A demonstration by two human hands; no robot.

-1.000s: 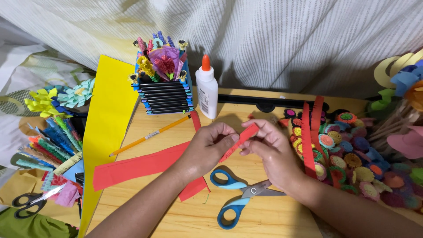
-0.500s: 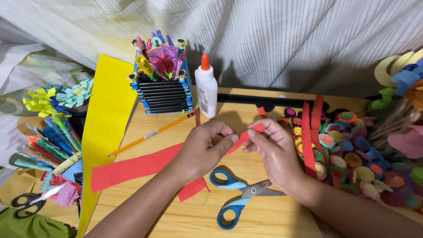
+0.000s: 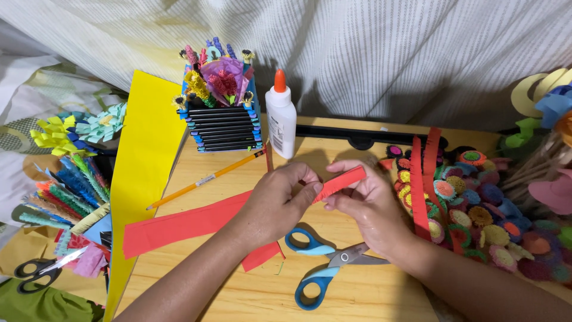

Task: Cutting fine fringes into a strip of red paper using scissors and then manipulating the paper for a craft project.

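A folded red paper strip [image 3: 341, 181] is pinched between both hands above the wooden table [image 3: 357, 301]. My left hand [image 3: 279, 201] grips its left part with thumb and fingers. My right hand [image 3: 364, 206] holds it from below and to the right. Longer red paper strips [image 3: 179, 225] lie flat on the table under my left forearm. Blue-handled scissors [image 3: 325, 265] rest shut on the table just below my hands.
A white glue bottle [image 3: 280, 116] with an orange cap stands at the back, beside a blue holder of paper flowers [image 3: 220, 113]. A yellow sheet [image 3: 143, 173] and a pencil [image 3: 205, 179] lie left. Rolled paper flowers [image 3: 476, 209] crowd the right; black scissors [image 3: 39, 271] lie far left.
Both hands have drawn closer together on the red strip, and the strip's free end now points up to the right. Nothing else has moved.
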